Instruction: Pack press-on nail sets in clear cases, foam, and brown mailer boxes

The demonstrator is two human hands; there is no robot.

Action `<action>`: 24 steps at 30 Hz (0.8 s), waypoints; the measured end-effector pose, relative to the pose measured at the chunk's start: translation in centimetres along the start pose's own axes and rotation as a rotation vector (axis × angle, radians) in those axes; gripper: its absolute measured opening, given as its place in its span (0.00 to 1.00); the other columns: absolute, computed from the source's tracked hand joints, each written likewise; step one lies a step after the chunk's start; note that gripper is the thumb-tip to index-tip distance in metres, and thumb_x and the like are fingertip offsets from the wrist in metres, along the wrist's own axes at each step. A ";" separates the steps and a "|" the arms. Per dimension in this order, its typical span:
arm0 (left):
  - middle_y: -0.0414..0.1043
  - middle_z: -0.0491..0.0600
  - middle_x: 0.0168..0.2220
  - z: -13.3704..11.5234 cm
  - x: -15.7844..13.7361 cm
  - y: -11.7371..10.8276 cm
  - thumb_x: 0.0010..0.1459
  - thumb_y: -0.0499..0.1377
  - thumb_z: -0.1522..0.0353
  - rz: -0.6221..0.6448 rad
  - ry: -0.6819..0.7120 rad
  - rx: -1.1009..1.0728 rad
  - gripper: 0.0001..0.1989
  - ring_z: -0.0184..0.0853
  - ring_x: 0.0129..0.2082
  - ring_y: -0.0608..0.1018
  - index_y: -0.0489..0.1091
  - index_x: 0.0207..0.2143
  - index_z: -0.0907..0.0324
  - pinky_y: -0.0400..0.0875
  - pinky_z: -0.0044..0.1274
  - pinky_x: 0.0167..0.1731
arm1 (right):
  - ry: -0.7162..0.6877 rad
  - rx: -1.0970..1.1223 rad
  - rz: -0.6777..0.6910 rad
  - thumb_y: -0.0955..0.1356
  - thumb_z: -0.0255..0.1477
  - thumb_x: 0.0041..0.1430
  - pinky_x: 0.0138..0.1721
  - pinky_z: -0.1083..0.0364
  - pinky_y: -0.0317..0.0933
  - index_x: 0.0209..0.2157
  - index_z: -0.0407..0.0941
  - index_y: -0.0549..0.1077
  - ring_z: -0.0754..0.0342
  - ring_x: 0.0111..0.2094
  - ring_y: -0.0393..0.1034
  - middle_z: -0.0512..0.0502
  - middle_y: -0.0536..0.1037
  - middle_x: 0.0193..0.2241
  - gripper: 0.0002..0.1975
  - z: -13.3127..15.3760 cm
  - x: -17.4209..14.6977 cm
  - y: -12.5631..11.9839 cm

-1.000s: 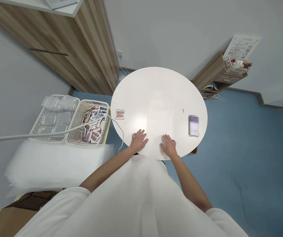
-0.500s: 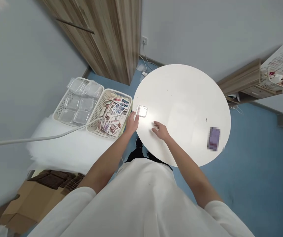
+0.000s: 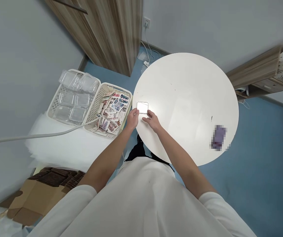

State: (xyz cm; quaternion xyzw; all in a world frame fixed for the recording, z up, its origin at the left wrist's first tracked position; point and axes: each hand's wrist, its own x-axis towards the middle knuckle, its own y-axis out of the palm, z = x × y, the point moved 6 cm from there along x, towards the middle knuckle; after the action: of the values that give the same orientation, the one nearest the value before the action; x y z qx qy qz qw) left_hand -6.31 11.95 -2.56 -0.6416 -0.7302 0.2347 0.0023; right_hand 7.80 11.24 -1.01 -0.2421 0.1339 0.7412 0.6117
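Near the left edge of the bench (image 3: 198, 89), the left hand's fingers pinch a clear case (image 3: 142, 107) by its near-left corner; the right hand (image 3: 152, 120), its fingers parted, meets the near-right corner. An uneven push could tip the case off the bench.
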 end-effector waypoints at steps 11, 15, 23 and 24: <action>0.63 0.54 0.54 -3.1 -5.6 4.4 0.57 0.49 0.59 0.107 0.091 0.016 0.23 0.38 0.54 0.65 0.66 0.49 0.63 0.59 0.30 0.54 | -0.054 0.040 -0.079 0.69 0.33 0.48 0.57 0.50 0.52 0.55 0.44 0.59 0.50 0.56 0.57 0.41 0.58 0.57 0.32 -2.2 -5.7 -6.2; 0.64 0.55 0.53 -4.3 -8.7 8.6 0.55 0.50 0.62 0.245 0.147 0.045 0.22 0.38 0.53 0.67 0.65 0.49 0.64 0.60 0.30 0.54 | -0.103 -0.031 -0.137 0.66 0.29 0.50 0.56 0.50 0.53 0.52 0.45 0.63 0.51 0.55 0.58 0.42 0.57 0.58 0.26 -4.6 -9.6 -10.8; 0.61 0.50 0.56 -5.6 -14.6 17.6 0.49 0.50 0.73 0.471 0.269 0.288 0.25 0.38 0.56 0.64 0.63 0.53 0.60 0.59 0.32 0.55 | -0.072 -0.042 -0.209 0.61 0.23 0.51 0.54 0.52 0.56 0.55 0.44 0.59 0.54 0.54 0.61 0.41 0.60 0.56 0.27 -11.3 -15.3 -18.5; 0.60 0.50 0.57 -5.7 -15.1 18.2 0.49 0.50 0.73 0.474 0.288 0.331 0.26 0.38 0.56 0.63 0.63 0.53 0.59 0.58 0.32 0.56 | -0.076 -0.065 -0.208 0.61 0.23 0.51 0.54 0.52 0.56 0.55 0.44 0.59 0.54 0.54 0.61 0.41 0.60 0.56 0.27 -11.7 -15.5 -18.9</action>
State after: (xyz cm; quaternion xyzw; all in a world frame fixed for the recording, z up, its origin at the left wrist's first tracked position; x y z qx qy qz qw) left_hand 15.13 0.95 0.70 -0.8114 -0.5046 0.2509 0.1552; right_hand 30.51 -3.53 -1.02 -0.2460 0.0606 0.6861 0.6819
